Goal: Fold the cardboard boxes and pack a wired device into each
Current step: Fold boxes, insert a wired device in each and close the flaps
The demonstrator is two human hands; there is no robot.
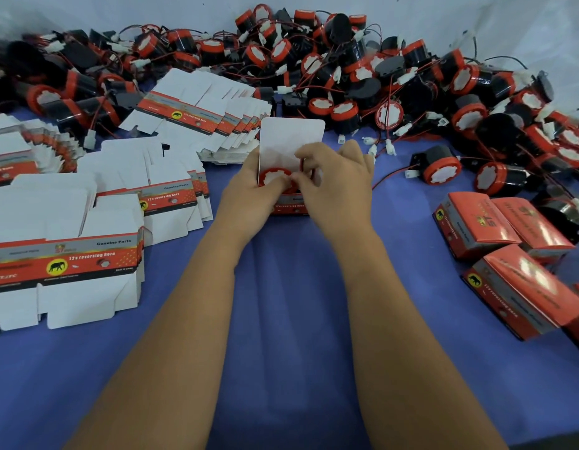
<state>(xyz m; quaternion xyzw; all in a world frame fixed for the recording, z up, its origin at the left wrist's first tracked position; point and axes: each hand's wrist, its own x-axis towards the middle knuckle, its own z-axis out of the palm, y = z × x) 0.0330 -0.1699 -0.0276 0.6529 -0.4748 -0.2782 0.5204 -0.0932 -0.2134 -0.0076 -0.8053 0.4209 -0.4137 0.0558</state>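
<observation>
Centre of the blue surface: I see left hand gripping the open box; right hand pinches the red-rimmed device inside it.

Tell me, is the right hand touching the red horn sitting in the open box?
Touching. The head view shows the right hand with its fingertips pinched on the rim of the red horn inside the open box.

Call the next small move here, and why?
Probably tuck the wire fully in, then fold the lid down. The horn already sits in the open box, which the left hand grips, while the right hand pinches at the horn's rim. The lid stands upright, unclosed.
</observation>
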